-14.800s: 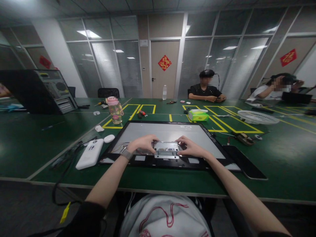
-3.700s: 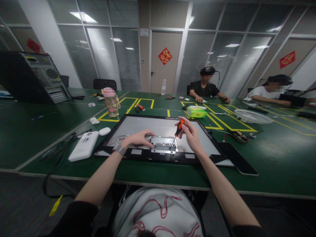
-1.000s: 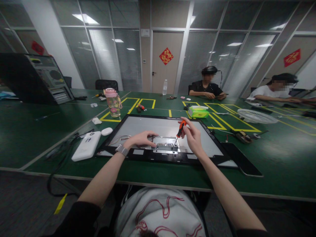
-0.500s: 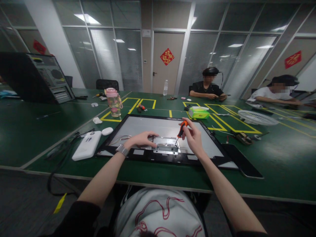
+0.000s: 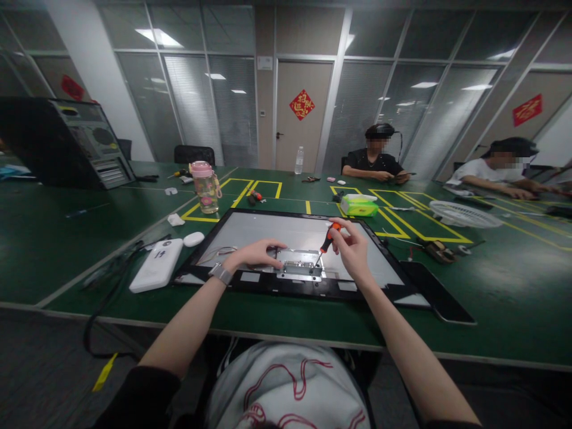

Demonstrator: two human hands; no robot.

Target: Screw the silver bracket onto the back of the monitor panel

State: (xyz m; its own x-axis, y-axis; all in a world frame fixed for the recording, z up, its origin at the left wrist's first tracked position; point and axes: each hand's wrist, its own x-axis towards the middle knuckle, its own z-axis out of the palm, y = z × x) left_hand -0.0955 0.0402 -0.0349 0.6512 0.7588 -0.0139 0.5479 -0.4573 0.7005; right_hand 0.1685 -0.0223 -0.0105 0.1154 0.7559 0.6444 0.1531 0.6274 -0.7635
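Note:
A flat display panel [image 5: 263,224] with a black frame lies on the green table before me. On its near middle part sits a metal bracket [image 5: 300,272]. My right hand [image 5: 353,247] is closed around the handle of an orange and black screwdriver [image 5: 329,238], which leans with its tip down at the bracket's right part. My left hand [image 5: 255,255] is at the bracket's left end, thumb and fingers spread apart; whether it presses on the metal I cannot tell. Thin wires [image 5: 217,255] lie on the panel to its left.
Left of the panel lie a white power bank [image 5: 157,265] and a white oval case [image 5: 193,238]; a pink-lidded bottle [image 5: 205,187] stands behind. A dark phone-like slab [image 5: 440,292] is at right. Beyond are a green tissue pack [image 5: 358,205], a white fan grille [image 5: 465,213] and two seated people.
The screwdriver's tip stays at the bracket while the fingers of my right hand shift slightly on the handle. My left hand stays in place.

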